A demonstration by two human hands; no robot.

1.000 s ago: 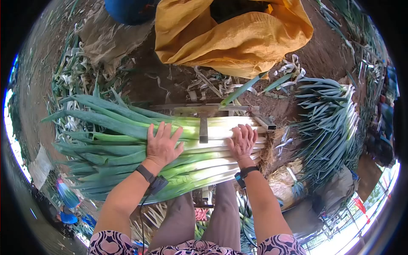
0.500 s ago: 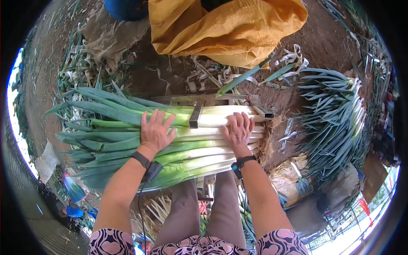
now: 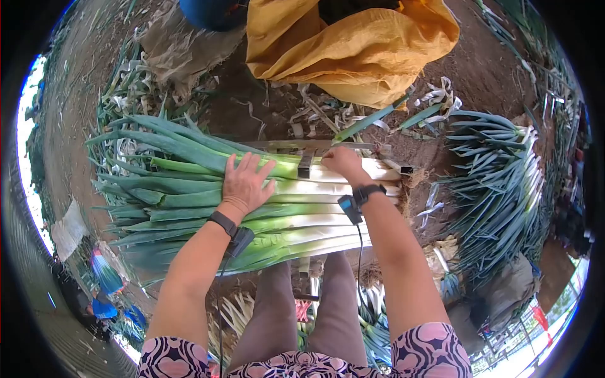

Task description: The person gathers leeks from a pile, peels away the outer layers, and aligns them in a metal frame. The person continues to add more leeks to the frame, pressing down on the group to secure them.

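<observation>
A thick pile of large green onions lies crosswise in front of me, dark leaves to the left, white stems and roots to the right. My left hand rests on it with fingers spread, where leaves turn pale. My right hand is closed over the white stems at the pile's far side; whatever its fingers pinch is hidden beneath them. Between my hands, a dark square metal post stands against the far stems. The metal rack's back rail runs behind the pile.
An orange cloth covers something at the top, near a blue rounded object. Another heap of green onions lies on the soil to the right. Leaf scraps litter the ground at left. More onions lie around my legs.
My right hand has lifted from lying open on the white stems, moved to the pile's far side by the post and closed. My left hand stays spread on the pile. The view has shifted slightly.
</observation>
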